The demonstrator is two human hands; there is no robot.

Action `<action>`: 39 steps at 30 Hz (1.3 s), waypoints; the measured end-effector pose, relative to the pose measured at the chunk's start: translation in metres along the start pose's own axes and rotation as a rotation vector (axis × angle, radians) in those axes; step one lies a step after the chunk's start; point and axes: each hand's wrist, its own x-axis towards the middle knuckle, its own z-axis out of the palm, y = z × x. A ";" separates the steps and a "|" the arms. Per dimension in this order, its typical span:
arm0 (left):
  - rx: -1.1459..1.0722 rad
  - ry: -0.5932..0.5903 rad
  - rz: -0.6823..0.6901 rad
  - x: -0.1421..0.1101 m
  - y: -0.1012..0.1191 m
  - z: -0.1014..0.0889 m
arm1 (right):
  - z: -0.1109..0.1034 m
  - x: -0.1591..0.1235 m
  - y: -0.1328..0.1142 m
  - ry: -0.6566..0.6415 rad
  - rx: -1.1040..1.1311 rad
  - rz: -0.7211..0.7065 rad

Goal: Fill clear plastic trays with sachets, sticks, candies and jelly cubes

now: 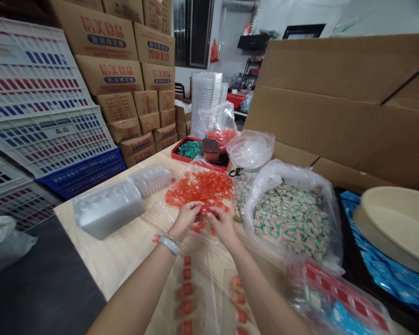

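Both my hands are over the near edge of a pile of small red translucent pieces [199, 184], which lies on clear plastic film. My left hand [186, 219], with a pale bracelet at its wrist, is closed in a pinch at a small red piece. Close beside it, my right hand [224, 225] also pinches at a red piece, its fingertips pointing toward the left ones. The pieces are partly hidden by the fingers. Nearer me, clear plastic trays each hold a row of red squares [187, 289], some behind my right forearm [256, 284].
Stacked clear trays [108, 204] stand at the left. On the right, a plastic bag holds many striped pieces [289, 216]; a cream basin [398, 223] lies beyond. A red tray [176, 156] with green pieces and a dark box sits behind. A packaged red tray [345, 293] is near right.
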 end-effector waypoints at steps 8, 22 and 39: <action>-0.252 0.225 0.004 0.017 0.016 -0.030 | -0.017 -0.020 -0.005 0.138 -0.041 0.006; -0.267 0.065 0.078 -0.023 0.003 -0.009 | 0.000 0.000 -0.022 0.099 -0.548 -0.254; 0.343 0.107 0.563 -0.053 -0.005 -0.016 | 0.016 -0.036 -0.065 -0.288 0.826 0.523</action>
